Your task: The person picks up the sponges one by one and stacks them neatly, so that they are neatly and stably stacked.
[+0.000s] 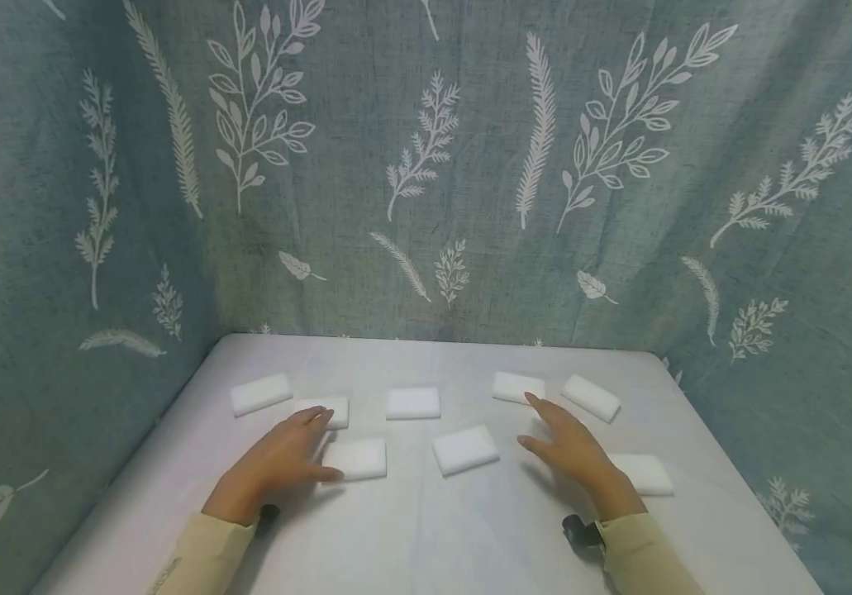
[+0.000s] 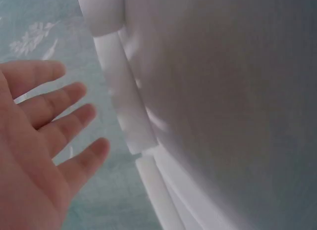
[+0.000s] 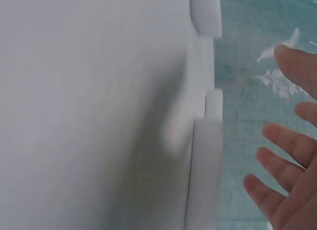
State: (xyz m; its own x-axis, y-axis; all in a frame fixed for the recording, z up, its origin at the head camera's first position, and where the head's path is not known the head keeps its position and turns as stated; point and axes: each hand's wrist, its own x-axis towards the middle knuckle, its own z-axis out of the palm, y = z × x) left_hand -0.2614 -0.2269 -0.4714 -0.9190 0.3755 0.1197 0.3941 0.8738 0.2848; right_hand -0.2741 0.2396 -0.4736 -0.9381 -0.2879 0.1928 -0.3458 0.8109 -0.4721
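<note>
My left hand [image 1: 287,456] hovers over the table's left half, fingers extended and holding nothing. Beneath and beside it lie a white rectangular block [image 1: 356,459], sponge-like in look, and another white block [image 1: 332,411] partly hidden by the fingers. In the left wrist view the left hand's fingers [image 2: 74,94] are spread apart. On the other side, my right hand [image 1: 574,450] is held above the table with thumb and fingers apart, nothing in it. Its fingertips overlap a white block [image 1: 516,385] in the head view; another block [image 1: 644,474] is partly hidden behind the wrist.
More white blocks lie apart on the white table [image 1: 426,545]: one at far left [image 1: 261,394], one at back centre [image 1: 413,403], one at middle [image 1: 466,450] and one at back right [image 1: 592,397]. Green leaf-patterned curtains [image 1: 470,182] enclose the table's back and sides.
</note>
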